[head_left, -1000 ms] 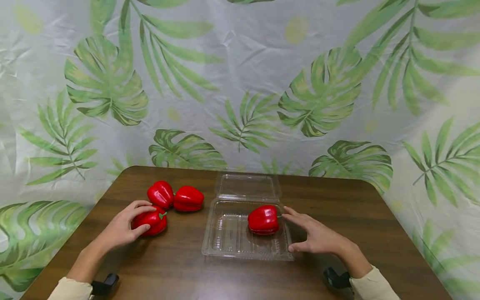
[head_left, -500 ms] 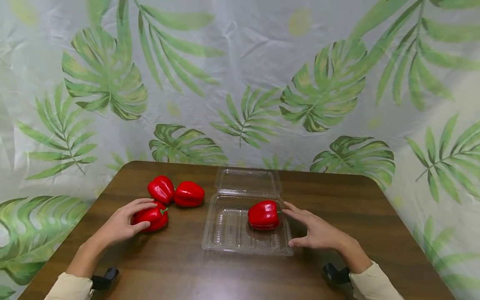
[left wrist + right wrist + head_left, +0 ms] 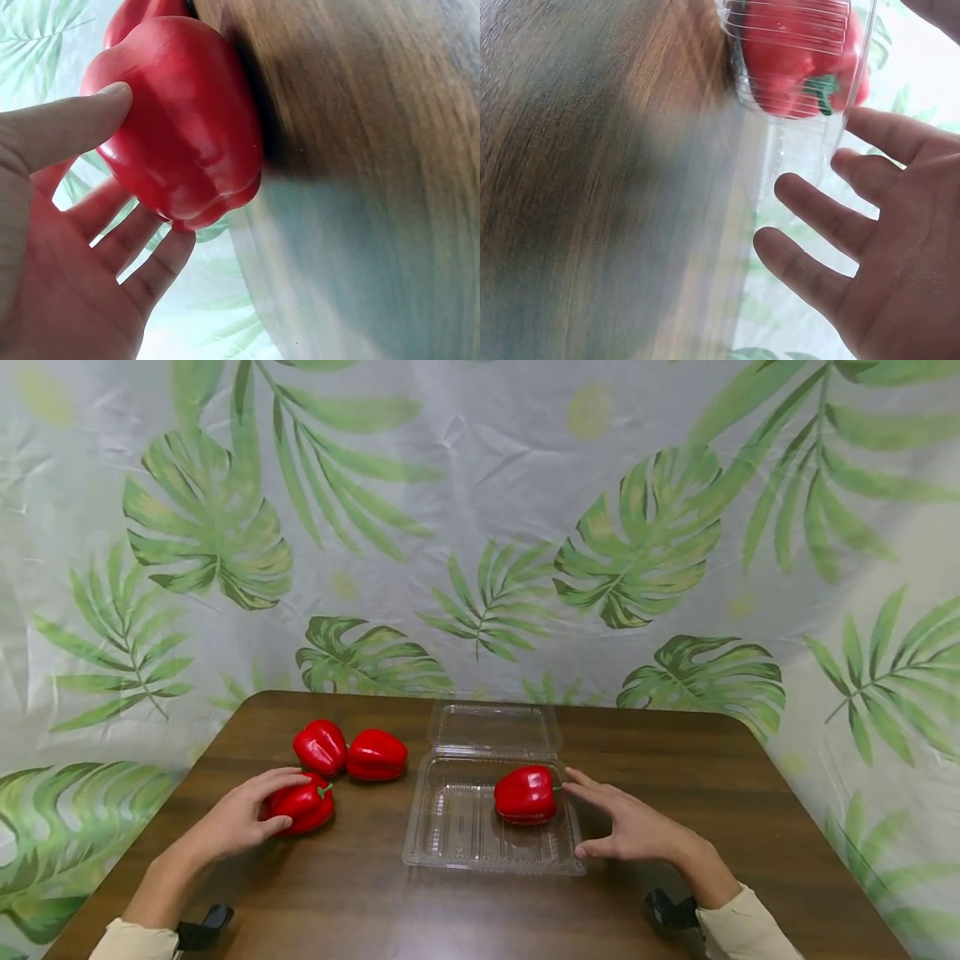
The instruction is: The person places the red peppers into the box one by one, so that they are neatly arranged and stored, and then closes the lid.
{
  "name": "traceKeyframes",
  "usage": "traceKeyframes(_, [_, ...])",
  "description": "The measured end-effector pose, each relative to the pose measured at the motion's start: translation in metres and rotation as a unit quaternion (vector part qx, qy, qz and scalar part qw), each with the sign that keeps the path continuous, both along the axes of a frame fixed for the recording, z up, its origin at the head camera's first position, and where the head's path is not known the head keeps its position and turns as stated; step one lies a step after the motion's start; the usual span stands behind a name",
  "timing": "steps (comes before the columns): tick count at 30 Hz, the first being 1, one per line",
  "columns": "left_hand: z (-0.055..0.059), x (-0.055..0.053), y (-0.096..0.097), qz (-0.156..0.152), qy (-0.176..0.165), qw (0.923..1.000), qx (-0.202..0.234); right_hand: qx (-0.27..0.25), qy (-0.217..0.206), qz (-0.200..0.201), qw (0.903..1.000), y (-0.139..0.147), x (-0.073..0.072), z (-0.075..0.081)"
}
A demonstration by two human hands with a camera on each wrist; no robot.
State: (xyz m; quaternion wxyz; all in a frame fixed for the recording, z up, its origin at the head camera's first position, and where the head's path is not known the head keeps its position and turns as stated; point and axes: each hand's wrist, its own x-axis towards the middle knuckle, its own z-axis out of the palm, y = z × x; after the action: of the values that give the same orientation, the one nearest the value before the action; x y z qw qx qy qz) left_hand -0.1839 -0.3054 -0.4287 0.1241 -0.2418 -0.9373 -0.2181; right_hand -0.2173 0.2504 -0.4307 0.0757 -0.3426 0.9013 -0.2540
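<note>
My left hand is cupped at the left side of a red bell pepper with a green stem, which lies on the table. In the left wrist view the thumb lies over one side of this pepper, with the other fingers partly behind it and at its end. A second red bell pepper lies in the right part of a clear plastic clamshell container, whose lid is folded back. Spread fingers of my right hand are at the container's right rim; firm contact cannot be told.
Two more red bell peppers, one left and one right, lie side by side behind the left hand's pepper. The brown wooden table ends at a leaf-patterned cloth. Dark wrist mounts sit at both sleeves.
The left thumb has eased slightly back along its pepper. The right hand, the container and the peppers have stayed in place; the head view tilts slightly up and down.
</note>
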Motion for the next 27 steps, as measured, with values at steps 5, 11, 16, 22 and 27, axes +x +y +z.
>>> traceKeyframes(5, [-0.003, 0.005, 0.002, 0.013, -0.033, 0.9994, 0.004, 0.008, -0.005, 0.004, 0.9999, 0.001, 0.003, -0.003])
traceKeyframes(11, [-0.002, 0.009, 0.006, 0.038, -0.068, 0.9969, 0.013, 0.011, 0.008, 0.001, 0.9999, 0.002, 0.006, -0.003])
traceKeyframes(16, [0.0, 0.01, 0.006, 0.037, -0.049, 0.998, 0.012, 0.013, 0.012, 0.002, 0.9998, 0.0, 0.004, -0.002])
traceKeyframes(22, [-0.001, 0.011, 0.005, 0.03, -0.037, 0.9988, 0.011, 0.012, 0.005, 0.007, 0.9999, 0.0, 0.001, -0.002])
traceKeyframes(27, [0.002, 0.01, 0.007, 0.031, -0.013, 0.9994, 0.01, 0.014, 0.019, 0.007, 0.9997, -0.001, -0.001, 0.0])
